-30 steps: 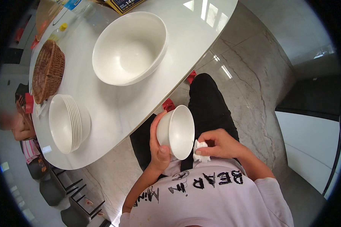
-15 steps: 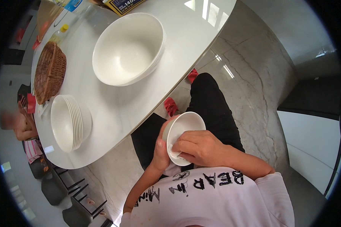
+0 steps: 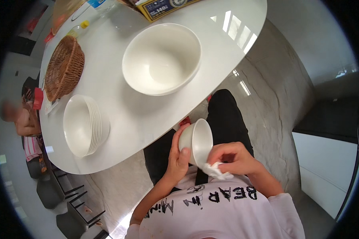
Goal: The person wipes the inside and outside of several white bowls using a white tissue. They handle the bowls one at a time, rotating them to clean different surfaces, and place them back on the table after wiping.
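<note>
Above my lap, a small white bowl [image 3: 202, 140] is held tilted, its mouth turned toward the right. My left hand [image 3: 178, 161] wraps round its outer side, thumb on the wall near the base. Fingers of my right hand [image 3: 238, 157] pinch a crumpled white tissue [image 3: 216, 170] at the bowl's lower rim. On the white table [image 3: 127, 127] ahead lies a large white bowl [image 3: 163, 59], opening upward. Left of it, a stack of smaller white bowls [image 3: 83, 125] rests on its side, rims facing left.
A brown wicker basket [image 3: 64, 69] stands at the table's left, with a yellow-capped bottle [image 3: 77, 30] behind it. A yellow and dark blue box [image 3: 163, 8] sits at the far edge. Dark chairs [image 3: 52, 191] and another person [image 3: 26, 119] are at left; a white cabinet [image 3: 325, 167] at right.
My right hand has come out of the small bowl with the tissue, moving right and down. The bowl has turned more to its side. The view has shifted, so the table things appear farther right.
</note>
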`<state>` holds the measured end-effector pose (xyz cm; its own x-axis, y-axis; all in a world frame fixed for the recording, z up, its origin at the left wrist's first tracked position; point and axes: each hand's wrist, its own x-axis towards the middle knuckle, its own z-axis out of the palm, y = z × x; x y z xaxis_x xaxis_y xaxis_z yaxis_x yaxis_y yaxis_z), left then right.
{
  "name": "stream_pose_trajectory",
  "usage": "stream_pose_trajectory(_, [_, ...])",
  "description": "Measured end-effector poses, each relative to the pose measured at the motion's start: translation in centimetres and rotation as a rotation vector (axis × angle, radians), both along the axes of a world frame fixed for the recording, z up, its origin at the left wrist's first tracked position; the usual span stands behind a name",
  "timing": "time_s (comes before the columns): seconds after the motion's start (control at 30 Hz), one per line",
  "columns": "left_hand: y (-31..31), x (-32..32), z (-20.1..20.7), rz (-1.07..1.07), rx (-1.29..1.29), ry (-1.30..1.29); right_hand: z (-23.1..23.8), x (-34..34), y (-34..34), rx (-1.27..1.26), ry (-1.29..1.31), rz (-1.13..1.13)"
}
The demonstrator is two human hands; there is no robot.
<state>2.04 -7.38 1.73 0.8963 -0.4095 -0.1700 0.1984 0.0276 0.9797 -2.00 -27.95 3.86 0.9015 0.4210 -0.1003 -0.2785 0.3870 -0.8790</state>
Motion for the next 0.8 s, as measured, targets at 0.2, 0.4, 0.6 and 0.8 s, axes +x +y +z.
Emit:
stream_pose_trajectory(0.2, [-0.3, -0.7, -0.9, 0.056, 0.066, 0.127, 0.8, 0.5, 0.8, -0.599, -0.412, -0.174])
stream_pose_trajectory(0.4, [0.7, -0.4, -1.9, 0.053, 0.007, 0.129, 0.8, 0.6, 2.0, -0.697, -0.458, -0.131])
stream_pose_trajectory(0.6, [0.4, -0.2, 1.5, 0.049, 0.399, -0.574, 1.2, 0.2, -1.1, -0.715, -0.355, -0.187])
stream_pose_trajectory(0.8, [0.3, -0.3, 2.8, -0.320, 0.257, -0.359, -1.5, -0.4, -1.9, -0.524, -0.295, -0.325])
